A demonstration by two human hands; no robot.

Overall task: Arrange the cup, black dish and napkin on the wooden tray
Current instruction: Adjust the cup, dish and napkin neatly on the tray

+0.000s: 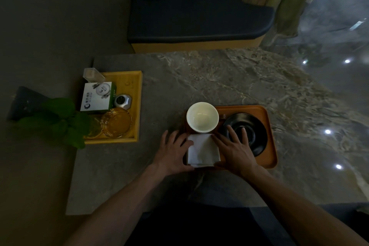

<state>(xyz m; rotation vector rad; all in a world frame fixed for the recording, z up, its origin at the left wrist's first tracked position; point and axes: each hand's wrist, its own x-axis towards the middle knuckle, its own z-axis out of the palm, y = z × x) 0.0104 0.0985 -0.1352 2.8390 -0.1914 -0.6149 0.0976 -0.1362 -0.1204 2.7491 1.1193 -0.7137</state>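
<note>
Napkin, soft, light and apt to crease, is lying folded at the wooden tray's near-left corner below the cup, both hands' grips spread apart, left hand and right hand flanking its side edges, the likely hold.

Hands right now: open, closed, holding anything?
Left hand: open, flat at the napkin's left edge.
Right hand: open, fingers over the black dish.

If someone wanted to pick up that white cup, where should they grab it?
Probably around the outer wall of the white cup, from above or from its far side. It stands upright and open, no handle shows, and the napkin and both hands crowd its near side.
</note>
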